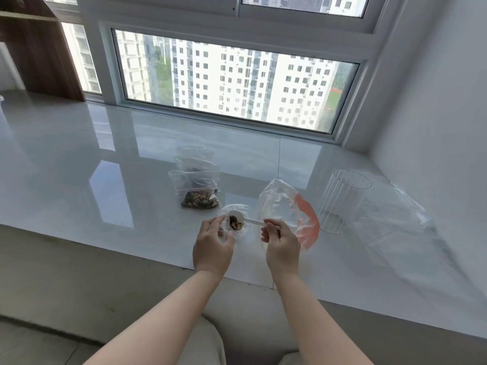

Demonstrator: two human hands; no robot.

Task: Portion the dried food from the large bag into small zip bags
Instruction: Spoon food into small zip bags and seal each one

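My left hand (pixel 212 246) holds a small clear zip bag (pixel 238 214) open near the sill's front edge. My right hand (pixel 280 242) pinches the handle of a white plastic spoon (pixel 249 219), whose bowl sits inside the bag's mouth with dark dried food in it. Just right of my right hand lies the large clear bag (pixel 283 206) with a red strip along its edge. Behind the small bag lies a row of filled zip bags (pixel 197 185); the nearest shows nuts and dark pieces.
A ribbed clear glass (pixel 340 201) stands to the right of the large bag. More clear plastic (pixel 395 219) lies further right, near the white wall. The glossy white sill (pixel 79 167) runs back to the window. A wooden shelf (pixel 39 48) stands at the far left.
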